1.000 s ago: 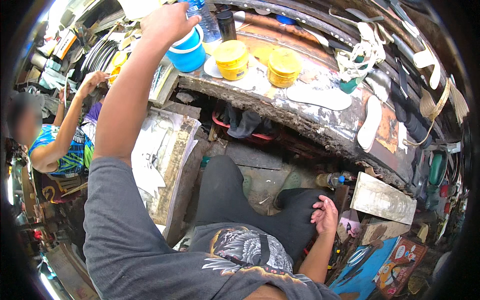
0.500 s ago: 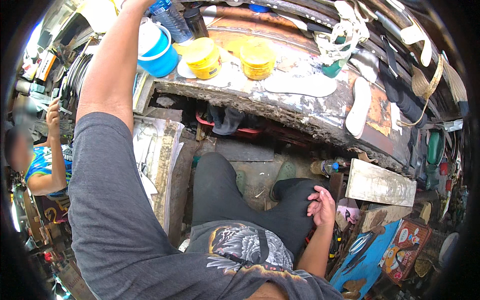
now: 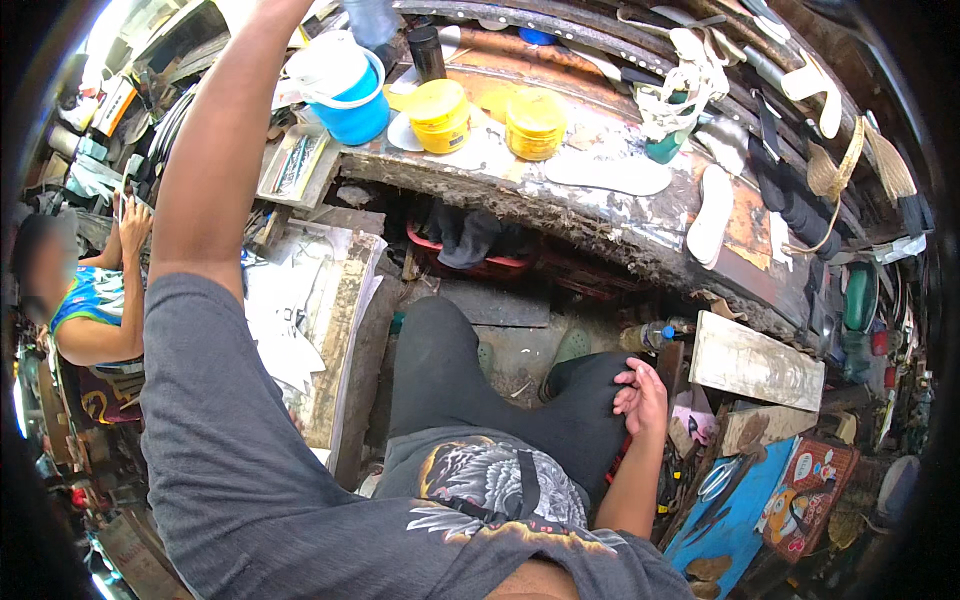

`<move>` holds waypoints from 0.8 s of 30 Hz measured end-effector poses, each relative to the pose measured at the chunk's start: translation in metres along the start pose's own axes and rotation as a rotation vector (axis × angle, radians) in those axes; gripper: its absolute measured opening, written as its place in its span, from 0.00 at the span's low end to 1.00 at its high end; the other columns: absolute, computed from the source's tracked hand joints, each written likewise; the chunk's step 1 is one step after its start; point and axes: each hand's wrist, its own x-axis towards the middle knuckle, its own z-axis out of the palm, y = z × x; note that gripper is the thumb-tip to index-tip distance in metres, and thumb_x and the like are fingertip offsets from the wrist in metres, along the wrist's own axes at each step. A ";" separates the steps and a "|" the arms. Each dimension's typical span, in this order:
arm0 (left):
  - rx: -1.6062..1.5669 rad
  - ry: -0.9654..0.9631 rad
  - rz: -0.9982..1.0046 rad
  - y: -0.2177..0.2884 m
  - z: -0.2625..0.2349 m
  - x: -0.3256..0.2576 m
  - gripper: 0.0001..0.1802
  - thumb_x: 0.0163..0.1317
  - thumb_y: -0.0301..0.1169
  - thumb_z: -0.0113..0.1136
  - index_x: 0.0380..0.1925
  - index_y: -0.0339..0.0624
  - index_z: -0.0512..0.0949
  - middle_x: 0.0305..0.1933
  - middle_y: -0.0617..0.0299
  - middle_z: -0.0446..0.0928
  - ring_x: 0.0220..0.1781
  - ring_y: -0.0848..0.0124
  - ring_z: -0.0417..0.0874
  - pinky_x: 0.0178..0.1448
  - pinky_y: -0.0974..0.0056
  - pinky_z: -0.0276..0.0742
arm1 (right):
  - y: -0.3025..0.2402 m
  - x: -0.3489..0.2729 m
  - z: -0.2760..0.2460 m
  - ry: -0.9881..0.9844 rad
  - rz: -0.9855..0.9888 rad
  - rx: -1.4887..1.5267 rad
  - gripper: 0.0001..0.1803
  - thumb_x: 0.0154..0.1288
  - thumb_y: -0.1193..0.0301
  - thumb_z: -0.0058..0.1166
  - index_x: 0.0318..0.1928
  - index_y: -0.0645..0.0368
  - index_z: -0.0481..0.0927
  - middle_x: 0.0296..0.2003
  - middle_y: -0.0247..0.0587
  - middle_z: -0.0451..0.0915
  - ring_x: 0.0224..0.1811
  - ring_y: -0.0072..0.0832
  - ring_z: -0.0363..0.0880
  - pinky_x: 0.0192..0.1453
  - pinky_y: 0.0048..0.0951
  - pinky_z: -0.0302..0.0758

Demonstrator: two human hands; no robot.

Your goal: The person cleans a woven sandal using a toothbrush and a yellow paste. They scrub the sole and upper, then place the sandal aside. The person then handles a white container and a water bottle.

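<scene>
My left arm (image 3: 215, 170) stretches up past the left end of a stained workbench (image 3: 600, 215), and its hand is cut off by the top edge of the picture. Closest to that arm is a blue bucket with a white lid (image 3: 345, 85). Beside the bucket stand two yellow tubs (image 3: 440, 115) (image 3: 535, 125) and a dark bottle (image 3: 427, 52). My right hand (image 3: 640, 395) rests on my right knee with its fingers loosely apart and nothing in it. I sit with my legs in dark trousers under the bench.
White shoe insoles (image 3: 610, 172) (image 3: 712, 215) lie on the bench, with straps and sandal parts behind them. Another person (image 3: 95, 300) sits at the left. Wooden boards (image 3: 755, 365) and a plastic bottle (image 3: 650, 335) lie by my right knee. Paper-covered boards (image 3: 300, 320) lean at my left.
My left arm has reached higher, and its hand, seen by the bucket a second ago, has left the picture at the top. The right hand stays on the knee.
</scene>
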 end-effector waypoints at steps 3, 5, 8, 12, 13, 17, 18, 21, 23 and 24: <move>-0.069 0.065 0.004 0.017 -0.061 -0.017 0.22 0.62 0.44 0.71 0.50 0.42 0.85 0.48 0.40 0.85 0.49 0.56 0.89 0.54 0.48 0.81 | 0.002 -0.002 0.009 0.048 -0.027 -0.065 0.19 0.79 0.62 0.53 0.59 0.62 0.76 0.36 0.47 0.85 0.20 0.30 0.83 0.18 0.28 0.81; -0.137 0.057 -0.045 0.025 -0.101 -0.044 0.22 0.62 0.44 0.71 0.50 0.42 0.85 0.48 0.40 0.85 0.49 0.57 0.89 0.54 0.48 0.81 | 0.001 -0.008 0.023 0.109 -0.042 -0.194 0.18 0.77 0.62 0.54 0.58 0.62 0.78 0.36 0.45 0.85 0.21 0.28 0.83 0.19 0.27 0.80; -0.393 -0.039 -0.193 0.041 -0.141 -0.112 0.21 0.67 0.46 0.71 0.47 0.38 0.83 0.29 0.68 0.78 0.23 0.84 0.70 0.30 0.75 0.65 | -0.008 -0.023 0.061 0.171 -0.088 -0.472 0.18 0.74 0.63 0.60 0.57 0.61 0.81 0.37 0.40 0.85 0.27 0.22 0.82 0.28 0.24 0.79; -0.861 -0.120 -0.253 0.090 -0.146 -0.232 0.15 0.65 0.38 0.74 0.41 0.40 0.82 0.33 0.67 0.81 0.30 0.80 0.77 0.35 0.72 0.74 | -0.039 -0.060 0.120 -0.152 -0.536 -0.732 0.31 0.60 0.67 0.74 0.62 0.61 0.80 0.54 0.43 0.82 0.49 0.31 0.83 0.54 0.30 0.80; -0.851 -0.248 -0.437 0.111 -0.148 -0.269 0.14 0.64 0.38 0.75 0.40 0.42 0.82 0.35 0.67 0.80 0.33 0.79 0.77 0.36 0.71 0.76 | -0.050 -0.070 0.132 -0.201 -0.707 -0.851 0.35 0.57 0.65 0.75 0.64 0.61 0.79 0.57 0.45 0.81 0.53 0.35 0.82 0.59 0.33 0.78; -1.101 -0.451 -0.704 0.188 -0.122 -0.354 0.15 0.62 0.39 0.75 0.38 0.42 0.82 0.33 0.67 0.78 0.35 0.80 0.77 0.38 0.70 0.76 | -0.079 -0.090 0.162 -0.414 -1.023 -1.107 0.47 0.46 0.58 0.80 0.68 0.59 0.76 0.63 0.51 0.77 0.65 0.49 0.76 0.71 0.44 0.72; -1.145 -0.571 -0.841 0.202 -0.114 -0.366 0.15 0.63 0.39 0.75 0.38 0.41 0.82 0.32 0.67 0.78 0.34 0.80 0.76 0.38 0.70 0.76 | -0.079 -0.090 0.164 -0.458 -0.993 -1.148 0.50 0.44 0.57 0.81 0.68 0.59 0.75 0.63 0.53 0.77 0.67 0.52 0.74 0.73 0.46 0.70; -1.193 -0.611 -0.794 0.228 -0.098 -0.385 0.14 0.64 0.36 0.74 0.41 0.38 0.81 0.33 0.66 0.80 0.34 0.80 0.77 0.39 0.70 0.76 | -0.074 -0.069 0.164 -0.547 -0.834 -1.170 0.56 0.39 0.56 0.83 0.71 0.58 0.71 0.65 0.53 0.77 0.68 0.53 0.75 0.72 0.46 0.71; -1.162 -0.617 -0.729 0.232 -0.081 -0.382 0.15 0.65 0.33 0.73 0.47 0.38 0.82 0.36 0.65 0.81 0.35 0.80 0.79 0.41 0.70 0.77 | -0.072 -0.041 0.162 -0.631 -0.697 -1.080 0.59 0.38 0.57 0.85 0.72 0.58 0.70 0.64 0.54 0.79 0.67 0.50 0.78 0.70 0.43 0.74; -1.152 -0.593 -0.696 0.231 -0.068 -0.376 0.17 0.65 0.34 0.73 0.49 0.38 0.82 0.37 0.65 0.82 0.36 0.79 0.79 0.42 0.70 0.77 | -0.072 -0.025 0.163 -0.685 -0.671 -1.039 0.58 0.38 0.57 0.85 0.72 0.58 0.70 0.63 0.54 0.79 0.66 0.50 0.79 0.69 0.43 0.74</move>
